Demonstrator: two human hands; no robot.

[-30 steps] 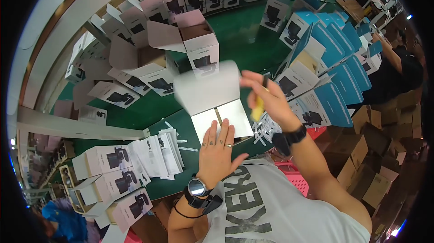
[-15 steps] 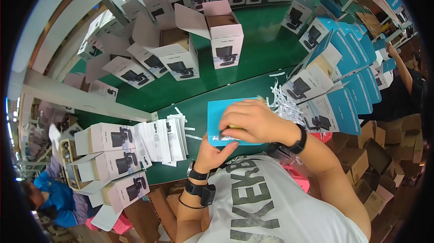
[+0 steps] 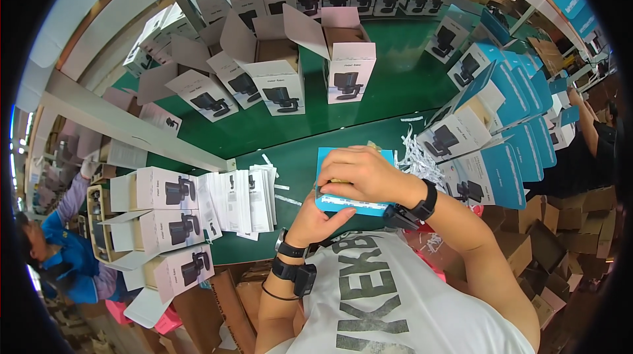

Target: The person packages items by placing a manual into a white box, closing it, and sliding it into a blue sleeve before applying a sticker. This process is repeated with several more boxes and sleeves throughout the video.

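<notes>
My left hand grips the near left corner of a blue box, its thumb stretched along the near side. Across the top of this box lies my right hand, fingers curled and closed. A small yellowish bit shows beneath those fingers, but what they hold is hidden. A pale printed band runs along the box's near edge. Just right of the box is a heap of white paper strips. To the left stands a stack of white printed leaflets.
Open white cartons stand on the green table, with more at the left. Blue-flapped cartons crowd the right. A white post crosses the left side. Brown cardboard boxes lie at lower right. Another person is at far left.
My view has shifted slightly. My right hand has slid left across the blue box, and more of the near-edge band shows. The person at far left has raised an arm.
</notes>
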